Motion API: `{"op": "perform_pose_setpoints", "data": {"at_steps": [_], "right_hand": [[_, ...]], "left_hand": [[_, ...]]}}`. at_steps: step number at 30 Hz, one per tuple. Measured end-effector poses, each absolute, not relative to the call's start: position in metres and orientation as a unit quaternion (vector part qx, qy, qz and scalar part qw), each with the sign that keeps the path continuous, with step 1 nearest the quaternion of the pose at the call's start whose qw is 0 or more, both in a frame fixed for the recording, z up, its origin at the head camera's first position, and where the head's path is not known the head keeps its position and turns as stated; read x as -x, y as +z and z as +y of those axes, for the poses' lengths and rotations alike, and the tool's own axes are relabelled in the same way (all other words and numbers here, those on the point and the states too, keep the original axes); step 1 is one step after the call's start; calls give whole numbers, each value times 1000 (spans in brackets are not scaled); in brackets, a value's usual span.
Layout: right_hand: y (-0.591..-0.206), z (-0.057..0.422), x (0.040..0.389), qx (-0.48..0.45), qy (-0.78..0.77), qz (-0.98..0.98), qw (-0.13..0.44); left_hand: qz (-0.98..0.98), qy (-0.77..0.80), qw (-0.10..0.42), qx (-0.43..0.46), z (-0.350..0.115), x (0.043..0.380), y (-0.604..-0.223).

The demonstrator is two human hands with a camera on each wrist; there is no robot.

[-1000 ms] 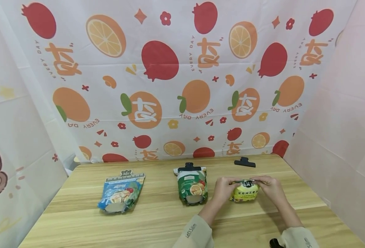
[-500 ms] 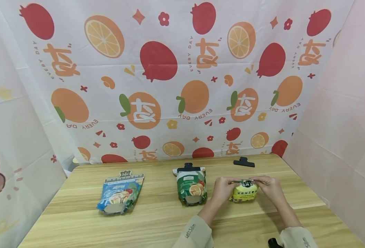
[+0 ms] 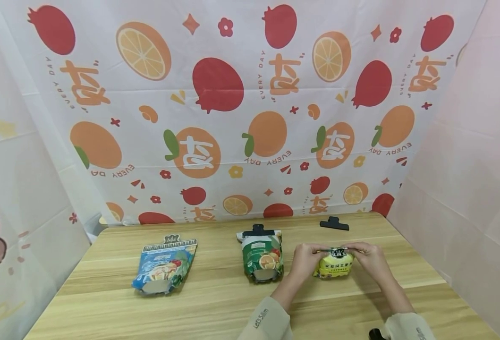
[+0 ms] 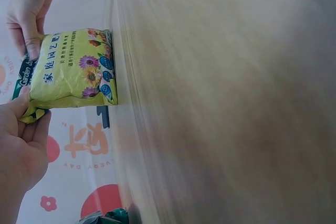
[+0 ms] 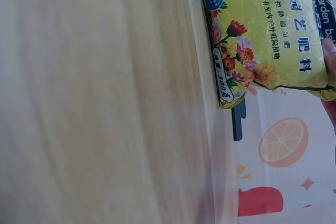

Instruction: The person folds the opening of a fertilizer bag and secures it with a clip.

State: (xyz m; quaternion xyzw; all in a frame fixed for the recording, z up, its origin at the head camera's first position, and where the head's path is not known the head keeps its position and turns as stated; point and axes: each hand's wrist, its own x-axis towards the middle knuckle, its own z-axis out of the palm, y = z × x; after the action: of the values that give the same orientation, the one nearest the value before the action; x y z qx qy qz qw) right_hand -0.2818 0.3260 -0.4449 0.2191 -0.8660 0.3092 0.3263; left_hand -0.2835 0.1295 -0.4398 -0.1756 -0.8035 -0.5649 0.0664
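Observation:
A yellow bag of garden fertilizer stands on the table at the right, flowers printed along its lower part. My left hand pinches one top corner between thumb and fingers, while my right hand pinches the other. Between them the dark green top strip of the bag is stretched out. In the right wrist view the printed front of the fertilizer bag shows large, and only part of the right hand is visible. Behind the bag lies a loose black bag clip.
A green pouch with a black clip on its top stands left of the hands. Farther left is a blue pouch under a wide clip. A fruit-print curtain hangs behind the wooden table.
Both hands keep their pinch on the top corners of the fertilizer bag and stay almost in place. The bag's printed front shifts only slightly.

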Motion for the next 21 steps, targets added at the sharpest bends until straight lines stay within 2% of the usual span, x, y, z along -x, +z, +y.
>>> {"op": "perform_pose_setpoints", "data": {"at_steps": [12, 21], "right_hand": [[-444, 326, 281, -186, 312, -889, 279], [-436, 330, 273, -183, 384, -887, 180]], "left_hand": [[-806, -565, 62, 165, 129, 283, -438], [-808, -564, 62, 159, 129, 282, -439]]}}
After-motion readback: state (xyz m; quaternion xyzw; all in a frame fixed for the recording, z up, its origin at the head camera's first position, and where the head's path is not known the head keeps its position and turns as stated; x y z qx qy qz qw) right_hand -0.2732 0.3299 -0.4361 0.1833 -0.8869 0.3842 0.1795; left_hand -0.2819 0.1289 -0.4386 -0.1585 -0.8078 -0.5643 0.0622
